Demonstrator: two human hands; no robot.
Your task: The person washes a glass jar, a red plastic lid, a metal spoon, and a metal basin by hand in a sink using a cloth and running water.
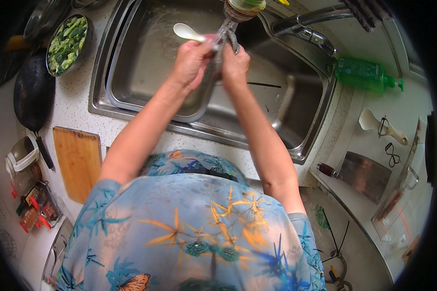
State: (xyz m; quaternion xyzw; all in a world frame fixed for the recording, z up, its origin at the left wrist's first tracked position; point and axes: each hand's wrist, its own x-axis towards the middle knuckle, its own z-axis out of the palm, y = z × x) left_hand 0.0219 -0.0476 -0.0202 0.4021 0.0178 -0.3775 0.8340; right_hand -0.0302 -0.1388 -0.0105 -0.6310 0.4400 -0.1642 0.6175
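Both hands are over a double-bowl stainless steel sink [211, 134], under running water from the faucet head [244, 9]. My left hand [193, 62] is closed on the handle of a white soup spoon [185, 32], whose bowl points left. A grey metallic scouring pad [233, 42] is gripped in my right hand [236, 65], close beside the spoon's handle end. The water and the meeting point of the hands are blurred. Below the hands, a rectangular metal basin [145, 72] sits in the left part of the sink.
A bowl of cut broccoli [67, 45], a dark wok [34, 89] and a wooden cutting board [77, 163] are on the left. At right lie a green soap bottle [362, 74], a white rice paddle [368, 120], a peeler [384, 126] and a cleaver [365, 176].
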